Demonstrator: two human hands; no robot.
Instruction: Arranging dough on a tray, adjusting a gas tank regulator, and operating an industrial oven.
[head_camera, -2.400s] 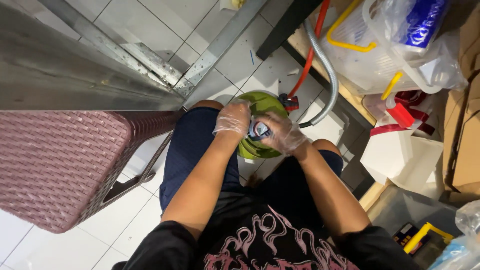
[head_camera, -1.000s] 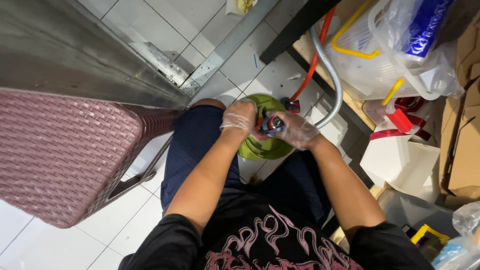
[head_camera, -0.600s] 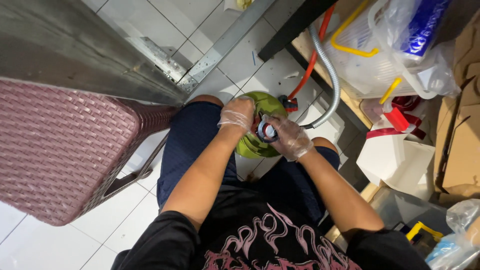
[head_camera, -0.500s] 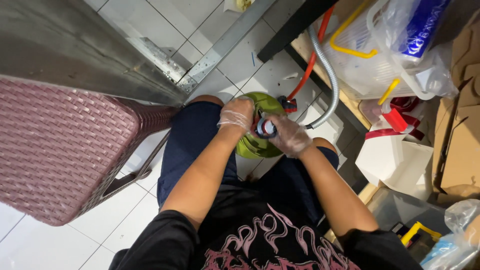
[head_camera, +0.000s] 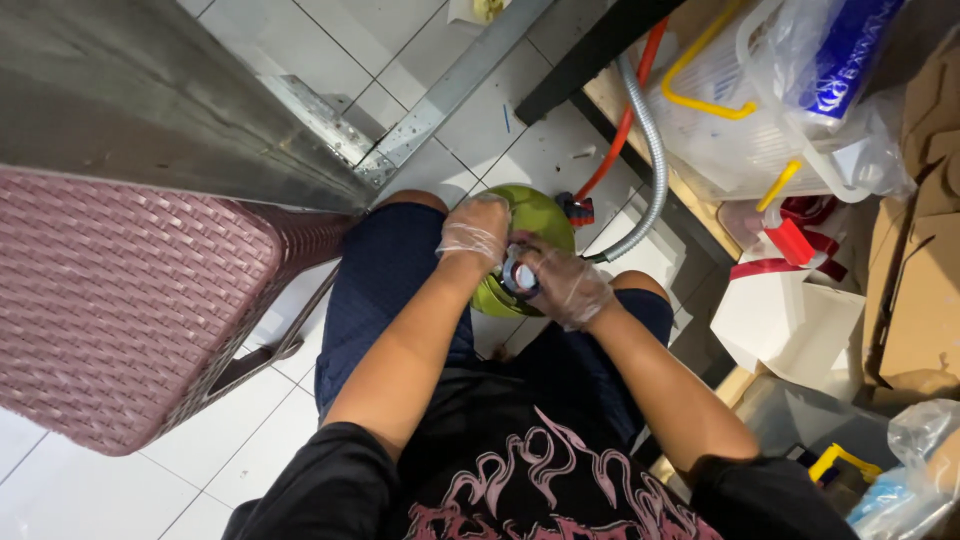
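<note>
Green rounded gas cylinder (head_camera: 540, 215) sits between my knees. My left hand (head_camera: 475, 230) steadies its top; my right hand (head_camera: 565, 285) pinches the round regulator fitting (head_camera: 518, 275). Seating it squarely seems next.

Clear gloves on hands (head_camera: 520, 260), black printed shirt (head_camera: 530, 470), dark shorts (head_camera: 385, 290).

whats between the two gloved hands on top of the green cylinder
In the head view, a small round fitting sits between the left hand and right hand, atop the green cylinder.
</note>
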